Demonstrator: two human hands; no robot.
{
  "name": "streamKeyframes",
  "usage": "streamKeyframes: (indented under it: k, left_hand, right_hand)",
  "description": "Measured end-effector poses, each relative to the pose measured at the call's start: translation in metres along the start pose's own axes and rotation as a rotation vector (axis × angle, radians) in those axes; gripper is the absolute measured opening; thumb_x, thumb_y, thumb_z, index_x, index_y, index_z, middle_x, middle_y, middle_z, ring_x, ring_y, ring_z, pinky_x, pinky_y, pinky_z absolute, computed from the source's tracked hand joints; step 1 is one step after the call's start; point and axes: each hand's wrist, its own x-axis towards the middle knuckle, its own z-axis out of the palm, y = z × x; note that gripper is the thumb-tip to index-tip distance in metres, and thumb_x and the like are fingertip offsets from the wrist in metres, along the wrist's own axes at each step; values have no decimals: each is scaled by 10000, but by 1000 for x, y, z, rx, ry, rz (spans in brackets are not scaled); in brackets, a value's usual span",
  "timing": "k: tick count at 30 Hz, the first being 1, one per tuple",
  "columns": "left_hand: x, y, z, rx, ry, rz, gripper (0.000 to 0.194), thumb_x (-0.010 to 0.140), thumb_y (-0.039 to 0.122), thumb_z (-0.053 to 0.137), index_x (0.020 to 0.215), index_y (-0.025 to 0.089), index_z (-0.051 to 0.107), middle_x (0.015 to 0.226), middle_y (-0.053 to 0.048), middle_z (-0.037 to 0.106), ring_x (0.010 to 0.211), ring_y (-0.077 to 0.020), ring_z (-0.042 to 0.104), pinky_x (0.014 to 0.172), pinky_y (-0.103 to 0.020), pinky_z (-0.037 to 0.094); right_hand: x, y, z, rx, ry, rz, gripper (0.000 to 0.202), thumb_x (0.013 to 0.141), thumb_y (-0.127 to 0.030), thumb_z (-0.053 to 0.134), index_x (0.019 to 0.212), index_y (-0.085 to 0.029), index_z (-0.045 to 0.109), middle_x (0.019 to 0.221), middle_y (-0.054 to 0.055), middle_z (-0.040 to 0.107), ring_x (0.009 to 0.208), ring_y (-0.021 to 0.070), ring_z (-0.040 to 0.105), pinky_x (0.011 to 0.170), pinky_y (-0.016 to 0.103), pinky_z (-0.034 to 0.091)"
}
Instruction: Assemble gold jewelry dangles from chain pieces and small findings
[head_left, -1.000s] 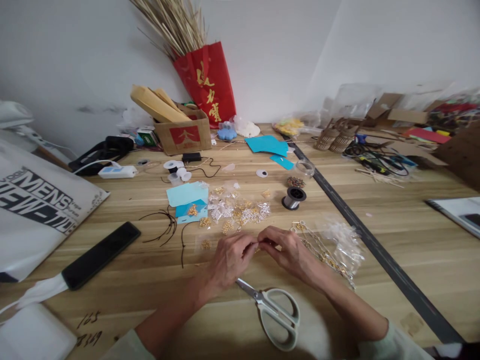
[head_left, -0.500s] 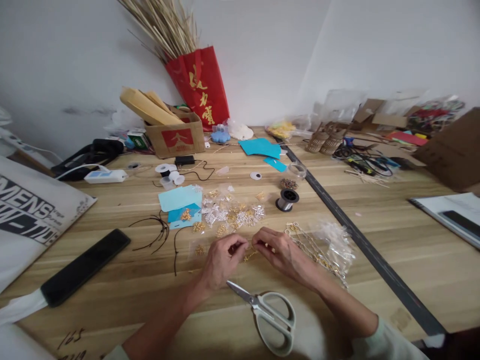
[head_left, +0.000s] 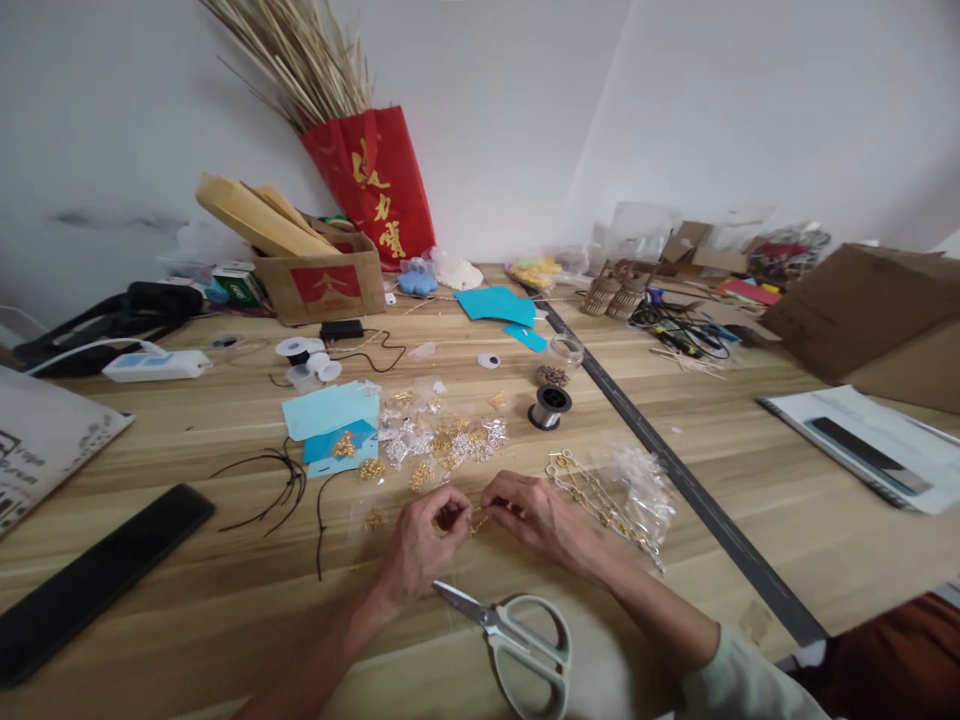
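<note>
My left hand (head_left: 424, 540) and my right hand (head_left: 536, 515) are close together over the wooden table, thumbs and forefingers pinched. A thin gold chain (head_left: 478, 524) shows between and just below the fingertips of both hands. Below them lie scissors (head_left: 517, 640) with pale handles, their blades pointing up-left. Gold and silver findings (head_left: 457, 440), some in small clear bags, are spread just beyond my hands. To the right of my right hand lie several chains (head_left: 600, 500) beside crumpled clear bags (head_left: 637, 490).
A wire spool (head_left: 550, 407) stands beyond my right hand. Blue sheets (head_left: 330, 410) and black cords (head_left: 274, 480) lie left. A black case (head_left: 105, 575) is at the near left. Farther back are a cardboard box (head_left: 322, 290) and a red bag (head_left: 375, 190).
The view has turned slightly right, so most things sit farther left in the picture. My hands remain close together, still pinched, and the chain between them shows a little more clearly.
</note>
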Motion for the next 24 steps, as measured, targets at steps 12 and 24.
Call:
streamKeyframes:
  k: [12, 24]
  left_hand:
    - [0, -3, 0, 46, 32, 6, 114, 737, 172, 489, 636, 171, 542, 550, 20, 552, 495, -104, 517, 490, -189, 429]
    - [6, -21, -6, -61, 224, -89, 158, 790, 302, 539, 723, 166, 586, 626, 8, 592, 576, -122, 556, 557, -209, 459]
  right_hand:
    - [-5, 21, 20, 51, 61, -32, 98, 883, -163, 495, 848, -160, 586, 775, 31, 597, 672, 116, 534, 618, 216, 416]
    - [-8, 20, -1, 587, -170, 183, 276, 853, -402, 566, 822, -129, 590, 623, -37, 485, 545, 69, 403, 510, 184, 302]
